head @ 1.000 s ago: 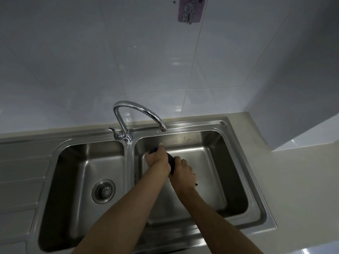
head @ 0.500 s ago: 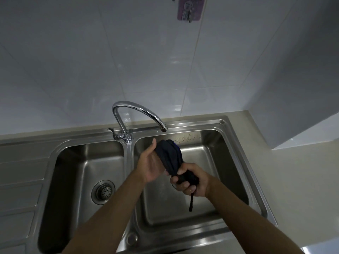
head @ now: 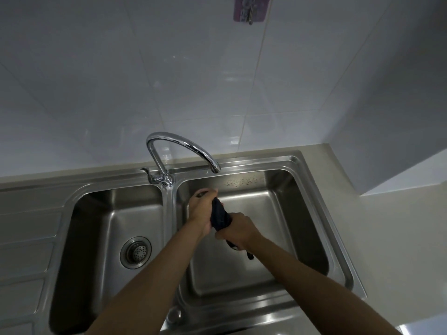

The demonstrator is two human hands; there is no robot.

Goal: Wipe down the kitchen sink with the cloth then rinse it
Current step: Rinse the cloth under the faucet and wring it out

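A dark blue cloth (head: 220, 217), twisted into a thick roll, is held above the right basin of the steel double sink (head: 312, 187). My left hand (head: 202, 210) grips its upper end and my right hand (head: 238, 229) grips its lower end. A short tail of cloth hangs below my right wrist. The chrome tap (head: 183, 146) arches over the right basin with its spout just beyond my hands. No water runs from the spout.
The left basin holds a round drain strainer (head: 136, 252). A ribbed draining board (head: 24, 238) lies at the far left. A beige counter (head: 396, 238) runs along the right. White wall tiles rise behind, with a purple hook plate (head: 250, 7) at the top.
My hands have turned on the cloth: my left palm, open against it half a second ago, is closed round it, and my right hand has rolled over. The roll looks tighter.
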